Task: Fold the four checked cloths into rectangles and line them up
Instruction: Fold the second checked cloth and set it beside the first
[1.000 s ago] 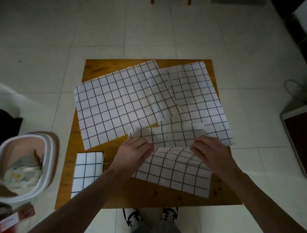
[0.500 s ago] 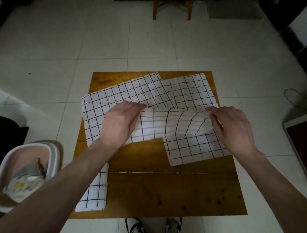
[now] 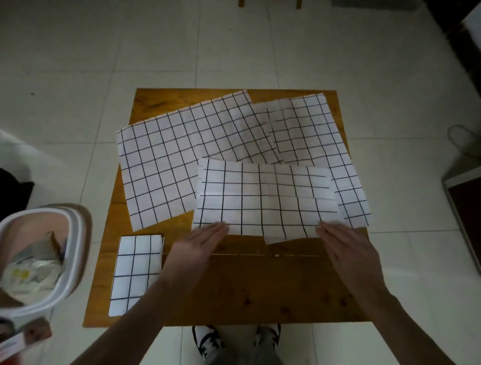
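On the wooden table lie white cloths with a black check. A half-folded cloth lies in the middle, its near edge toward me. My left hand rests flat with its fingertips at that cloth's near left corner. My right hand lies flat at its near right corner. Both hands have fingers extended and grip nothing. A large unfolded cloth lies at the back left. Another unfolded cloth lies at the back right, partly under the middle one. A small folded rectangle sits at the near left.
A white-rimmed bin holding rubbish stands on the tiled floor left of the table. My shoes show under the table's near edge. A dark-topped object sits at the right edge. Chair legs stand at the far side.
The cloth that my hands held lifted over the back cloths now lies flat and folded in half. Both hands have let go and drawn back to its near edge.
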Action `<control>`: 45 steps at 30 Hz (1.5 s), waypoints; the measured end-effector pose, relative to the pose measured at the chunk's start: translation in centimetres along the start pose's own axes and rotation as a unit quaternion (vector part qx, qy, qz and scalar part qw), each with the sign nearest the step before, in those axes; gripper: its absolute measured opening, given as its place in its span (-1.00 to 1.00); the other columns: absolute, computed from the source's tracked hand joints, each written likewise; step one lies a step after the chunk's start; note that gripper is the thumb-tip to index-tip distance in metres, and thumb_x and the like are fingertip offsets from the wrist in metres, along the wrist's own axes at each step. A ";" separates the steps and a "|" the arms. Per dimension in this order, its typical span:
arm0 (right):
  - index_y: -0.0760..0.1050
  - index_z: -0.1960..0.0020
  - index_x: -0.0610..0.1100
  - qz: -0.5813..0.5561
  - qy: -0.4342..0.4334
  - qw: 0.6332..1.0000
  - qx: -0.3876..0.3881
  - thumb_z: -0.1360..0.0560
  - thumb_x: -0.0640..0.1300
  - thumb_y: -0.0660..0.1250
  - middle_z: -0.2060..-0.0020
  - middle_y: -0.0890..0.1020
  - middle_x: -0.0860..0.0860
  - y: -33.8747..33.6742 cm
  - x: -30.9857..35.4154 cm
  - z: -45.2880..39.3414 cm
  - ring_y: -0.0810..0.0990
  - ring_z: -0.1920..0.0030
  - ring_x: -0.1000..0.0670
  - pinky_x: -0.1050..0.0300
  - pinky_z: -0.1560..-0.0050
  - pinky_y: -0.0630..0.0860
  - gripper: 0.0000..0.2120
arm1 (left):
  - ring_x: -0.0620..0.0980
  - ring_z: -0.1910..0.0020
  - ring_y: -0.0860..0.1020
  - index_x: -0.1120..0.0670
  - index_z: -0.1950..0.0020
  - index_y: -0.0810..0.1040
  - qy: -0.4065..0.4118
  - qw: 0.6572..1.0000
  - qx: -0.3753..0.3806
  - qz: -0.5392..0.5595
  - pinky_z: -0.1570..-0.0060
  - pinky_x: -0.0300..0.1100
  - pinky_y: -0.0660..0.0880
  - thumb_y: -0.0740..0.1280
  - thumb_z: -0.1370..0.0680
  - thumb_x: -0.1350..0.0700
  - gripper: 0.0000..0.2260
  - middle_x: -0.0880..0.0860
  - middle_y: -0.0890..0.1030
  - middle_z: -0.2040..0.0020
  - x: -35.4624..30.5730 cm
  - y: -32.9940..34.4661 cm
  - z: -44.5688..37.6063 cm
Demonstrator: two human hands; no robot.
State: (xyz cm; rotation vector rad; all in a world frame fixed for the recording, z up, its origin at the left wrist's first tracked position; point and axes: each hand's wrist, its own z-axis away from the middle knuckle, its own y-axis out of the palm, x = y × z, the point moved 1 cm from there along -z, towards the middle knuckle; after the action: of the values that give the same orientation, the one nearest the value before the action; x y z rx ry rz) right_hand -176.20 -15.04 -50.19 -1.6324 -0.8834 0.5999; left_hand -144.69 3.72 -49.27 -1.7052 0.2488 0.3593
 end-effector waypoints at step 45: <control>0.05 -0.70 -0.05 -0.050 0.060 0.971 0.224 -0.71 0.29 -0.09 -0.70 0.04 0.02 7.6 10.9 7.5 -0.01 -0.68 0.00 -0.30 -0.60 0.13 -0.33 | 0.09 -0.69 0.03 0.13 -0.70 0.09 -0.138 0.986 0.096 -0.016 -0.61 0.19 0.15 0.08 -0.70 -0.07 -0.41 0.10 0.06 -0.71 -1.9 10.4 10.3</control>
State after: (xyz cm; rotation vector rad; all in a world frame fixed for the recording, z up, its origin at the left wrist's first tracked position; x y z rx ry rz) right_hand -173.77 -2.56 -58.61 -1.1953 -0.6759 0.5753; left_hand -151.17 12.13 -59.52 -1.4484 0.0499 0.5260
